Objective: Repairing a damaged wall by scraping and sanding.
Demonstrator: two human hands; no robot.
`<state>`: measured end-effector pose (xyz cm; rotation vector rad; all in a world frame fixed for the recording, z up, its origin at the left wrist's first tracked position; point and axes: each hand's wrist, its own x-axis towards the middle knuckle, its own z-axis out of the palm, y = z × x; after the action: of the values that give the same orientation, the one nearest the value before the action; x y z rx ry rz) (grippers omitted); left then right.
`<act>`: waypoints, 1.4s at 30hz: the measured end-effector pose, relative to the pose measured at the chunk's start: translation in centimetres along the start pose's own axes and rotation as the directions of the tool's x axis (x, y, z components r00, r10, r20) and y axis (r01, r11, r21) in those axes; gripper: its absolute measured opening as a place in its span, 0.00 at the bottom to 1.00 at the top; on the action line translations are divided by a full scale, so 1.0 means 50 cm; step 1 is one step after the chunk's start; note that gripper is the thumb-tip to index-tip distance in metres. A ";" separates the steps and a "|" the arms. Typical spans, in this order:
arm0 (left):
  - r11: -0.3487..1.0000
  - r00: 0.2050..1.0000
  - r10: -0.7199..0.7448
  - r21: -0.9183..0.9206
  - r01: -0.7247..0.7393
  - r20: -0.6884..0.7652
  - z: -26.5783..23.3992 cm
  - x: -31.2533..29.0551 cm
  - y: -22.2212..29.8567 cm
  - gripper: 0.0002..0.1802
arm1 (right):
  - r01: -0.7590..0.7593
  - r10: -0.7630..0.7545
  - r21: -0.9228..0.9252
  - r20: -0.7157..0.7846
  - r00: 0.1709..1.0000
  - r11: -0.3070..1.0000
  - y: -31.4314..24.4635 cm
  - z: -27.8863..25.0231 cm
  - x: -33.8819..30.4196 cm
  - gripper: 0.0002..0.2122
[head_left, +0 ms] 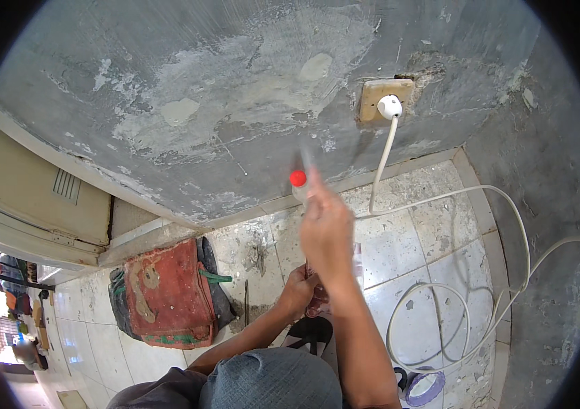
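My right hand (331,228) is raised in front of the wall, its fingers closed round a thin, pale, blade-like tool (306,153) that is smeared by motion. Just left of these fingers shows the red cap (297,178) of a pale bottle, standing near the foot of the wall. Lower down, my left hand (297,292) is closed beside a dark reddish, patterned thing (318,302). My right forearm partly covers that spot, so what the left fingers grip is hidden.
The grey wall (249,129) has pale patches. A socket (369,109) holds a white plug (390,106); its cable (399,300) loops over the tiles. A dirty red sack (174,293) lies left, near a cream door (31,184). A purple-rimmed roll (425,388) sits lower right.
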<state>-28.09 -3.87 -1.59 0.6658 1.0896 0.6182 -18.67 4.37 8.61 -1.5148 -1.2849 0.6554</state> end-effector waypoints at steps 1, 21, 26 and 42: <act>1.000 1.000 -0.002 -0.002 0.002 -0.020 -0.002 0.000 0.001 0.12 | 0.073 -0.072 0.029 -0.034 0.997 0.997 0.000 0.001 -0.001 0.19; 0.957 0.969 0.246 0.148 -0.248 0.036 -0.009 0.011 -0.009 0.11 | 0.258 -0.270 -0.118 -0.099 0.958 0.959 -0.035 0.036 -0.027 0.19; 0.997 0.998 -0.059 0.055 0.058 0.011 -0.023 -0.003 -0.007 0.12 | 0.088 -0.117 -0.121 -0.263 0.958 0.989 -0.040 -0.002 -0.003 0.20; 0.856 0.853 0.516 0.084 -0.510 -0.078 0.011 0.060 -0.068 0.09 | 0.260 -0.248 -0.184 0.088 0.965 0.948 -0.065 0.057 -0.038 0.21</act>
<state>-26.14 -3.99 -5.74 1.0028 1.0243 1.0925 -23.00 3.35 10.20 -1.4575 -1.6001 0.4235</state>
